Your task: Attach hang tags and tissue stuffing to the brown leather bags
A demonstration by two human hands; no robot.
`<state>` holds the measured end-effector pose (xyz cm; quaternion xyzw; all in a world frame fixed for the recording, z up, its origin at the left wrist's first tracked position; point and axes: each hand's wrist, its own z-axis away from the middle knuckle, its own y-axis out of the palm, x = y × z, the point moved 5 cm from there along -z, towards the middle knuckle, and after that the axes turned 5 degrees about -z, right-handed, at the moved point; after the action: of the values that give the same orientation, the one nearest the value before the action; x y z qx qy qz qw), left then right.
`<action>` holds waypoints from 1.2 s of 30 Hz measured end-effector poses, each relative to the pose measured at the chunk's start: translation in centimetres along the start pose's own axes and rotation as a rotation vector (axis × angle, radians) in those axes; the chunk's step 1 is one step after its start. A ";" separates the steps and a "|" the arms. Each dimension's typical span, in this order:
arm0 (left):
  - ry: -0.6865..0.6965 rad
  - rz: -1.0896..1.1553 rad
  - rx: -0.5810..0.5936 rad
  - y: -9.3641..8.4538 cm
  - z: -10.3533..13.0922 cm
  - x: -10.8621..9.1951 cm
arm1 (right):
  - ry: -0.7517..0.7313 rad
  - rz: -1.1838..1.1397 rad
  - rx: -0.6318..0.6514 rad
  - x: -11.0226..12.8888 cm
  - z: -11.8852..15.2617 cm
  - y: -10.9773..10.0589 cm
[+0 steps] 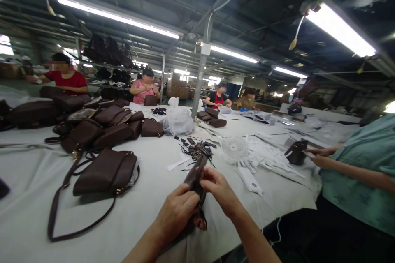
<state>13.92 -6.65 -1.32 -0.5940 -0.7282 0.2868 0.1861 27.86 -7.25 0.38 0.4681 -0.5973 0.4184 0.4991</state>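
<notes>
A dark brown bag (197, 167) stands on edge at the near side of the table, its narrow top towards me. My left hand (178, 208) is closed around its near left side. On the right, the fingers of my right hand (217, 187) pinch the bag's upper edge; any small part between the fingertips is hidden. Just beyond lies a pile of dark tags and cords (199, 148). To the left rests another brown handbag (103, 172), its long strap looped out on the cloth.
Several brown bags (114, 125) are heaped at the left. A white plastic bag (177, 120) stands mid-table. A small white fan (236, 152) lies near white strips (268, 156). At the right, a person in a green top (364, 172) holds a dark bag. Other people sit across the table.
</notes>
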 end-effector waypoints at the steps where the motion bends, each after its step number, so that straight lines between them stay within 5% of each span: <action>1: 0.000 0.001 -0.014 0.1 -0.2 -0.1 | -0.019 0.039 0.021 0.2 0.3 0.0; 7: 0.032 0.047 -0.085 0.9 -0.6 -1.5 | -0.201 0.465 -0.237 0.8 1.4 -0.4; 11: -0.005 0.082 -0.096 1.1 -0.3 -1.5 | -0.204 0.576 -0.287 0.8 1.7 0.0; 21: -0.123 0.022 -0.075 0.5 0.4 -0.2 | -0.113 0.084 -0.019 -0.5 1.3 -0.1; 28: -0.105 0.074 -0.105 0.9 0.9 -0.2 | -0.129 0.196 0.133 -0.8 0.9 -0.7; 32: -0.124 0.096 -0.210 1.2 1.7 -0.2 | -0.241 0.428 0.111 0.2 0.9 -0.7; 36: -0.220 0.056 -0.341 1.3 2.4 0.2 | -0.197 0.384 0.081 -0.1 1.0 -0.3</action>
<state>13.39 -6.80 -4.05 -0.6019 -0.7654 0.2277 -0.0057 27.99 -8.26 0.11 0.4041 -0.7041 0.4815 0.3304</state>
